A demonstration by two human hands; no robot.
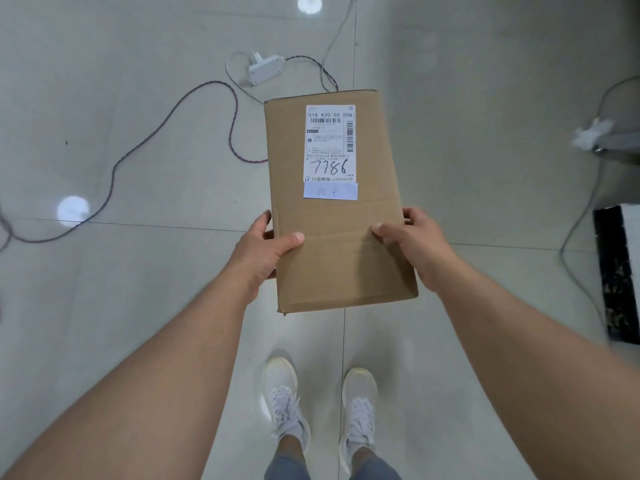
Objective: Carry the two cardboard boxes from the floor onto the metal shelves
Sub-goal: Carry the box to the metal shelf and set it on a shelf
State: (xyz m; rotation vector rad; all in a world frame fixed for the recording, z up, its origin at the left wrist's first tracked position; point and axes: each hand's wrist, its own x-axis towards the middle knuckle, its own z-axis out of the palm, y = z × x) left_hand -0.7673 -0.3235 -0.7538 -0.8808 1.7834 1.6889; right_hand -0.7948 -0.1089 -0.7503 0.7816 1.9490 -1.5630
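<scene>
I hold one cardboard box (337, 216) in both hands, in the centre of the frame, lifted clear of the tiled floor (138, 289). My left hand (263, 249) clamps the box's left edge near its lower end, thumb lying flat across the top face and the other fingers curled out of sight underneath. My right hand (412, 242) grips the right edge at about the same height, thumb on top pointing inward, fingers wrapped round the side. Both arms reach in from the bottom corners of the frame.

The box lies flat, long side running away from me, slightly tilted to the right. On its upper half is a white shipping label (329, 143) with barcodes and a handwritten "7786", and just below it, touching, a small pale slip (330, 191) with handwriting.

Below the box, at the bottom centre, are my two white shoes (320, 403) side by side on the floor.

In the upper middle a white power strip (265, 69) lies on the tiles, with a dark twisted cable (173, 109) looping from it down to the left edge of the frame and a grey cable (334, 39) running up towards the top. At the right edge sits something white and blurred (590, 133); I cannot tell what it is. Lower on the right is a dark speckled strip (614, 271) beside another grey wire (571, 237). Two bright light reflections show on the floor, upper centre and left.
</scene>
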